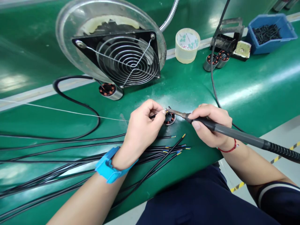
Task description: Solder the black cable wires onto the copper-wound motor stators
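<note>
My right hand (211,123) is closed round the grey and black handle of a soldering iron (239,137), its tip pointing left. That tip meets wire ends at the upper side of a round motor stator (170,119) with copper windings. Pinched in my left hand (146,122) is the end of a black cable (153,116), its thin coloured wires at the iron's tip. A thin strand of solder wire (70,112) runs from the left into the same hand. Fingers partly hide the joint. Several black cables (164,156) with stripped coloured ends lie below my left hand.
A round fume fan (133,62) stands behind my hands, with a stator in a metal sleeve (111,91) at its foot. Farther right are a tape roll (187,47), two stators (214,61), an iron stand (226,39), a sponge (242,50) and a blue bin (269,34) of black pieces.
</note>
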A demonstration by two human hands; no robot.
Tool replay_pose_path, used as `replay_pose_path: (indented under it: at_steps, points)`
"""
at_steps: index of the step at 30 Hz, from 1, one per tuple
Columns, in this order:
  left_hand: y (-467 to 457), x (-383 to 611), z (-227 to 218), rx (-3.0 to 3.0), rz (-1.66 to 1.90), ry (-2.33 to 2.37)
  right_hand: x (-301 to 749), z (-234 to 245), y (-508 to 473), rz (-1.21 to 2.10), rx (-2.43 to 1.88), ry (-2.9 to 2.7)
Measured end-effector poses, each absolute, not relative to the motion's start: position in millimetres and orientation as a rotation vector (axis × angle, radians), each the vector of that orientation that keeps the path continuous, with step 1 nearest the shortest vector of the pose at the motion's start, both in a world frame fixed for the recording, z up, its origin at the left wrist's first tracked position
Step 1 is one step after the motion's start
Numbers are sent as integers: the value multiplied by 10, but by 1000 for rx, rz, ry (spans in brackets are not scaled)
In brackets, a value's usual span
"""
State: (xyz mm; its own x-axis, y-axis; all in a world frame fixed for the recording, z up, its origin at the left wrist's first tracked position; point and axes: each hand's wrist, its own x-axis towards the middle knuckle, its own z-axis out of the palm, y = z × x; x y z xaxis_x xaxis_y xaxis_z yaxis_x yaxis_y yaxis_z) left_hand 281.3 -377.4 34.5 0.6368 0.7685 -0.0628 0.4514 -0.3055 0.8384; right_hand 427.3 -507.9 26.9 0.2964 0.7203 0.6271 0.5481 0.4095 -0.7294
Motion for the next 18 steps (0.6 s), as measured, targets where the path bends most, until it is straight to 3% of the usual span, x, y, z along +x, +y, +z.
replay_pose_path:
  at_steps: [11, 18]
  points:
    - [-3776, 2813, 349, 1940, 437, 965, 4287, 267, -5071, 79, -1338, -1350]
    - [-3766, 2797, 335, 1949, 448, 919, 4191, 94, -4986, 440, -1519, -1250]
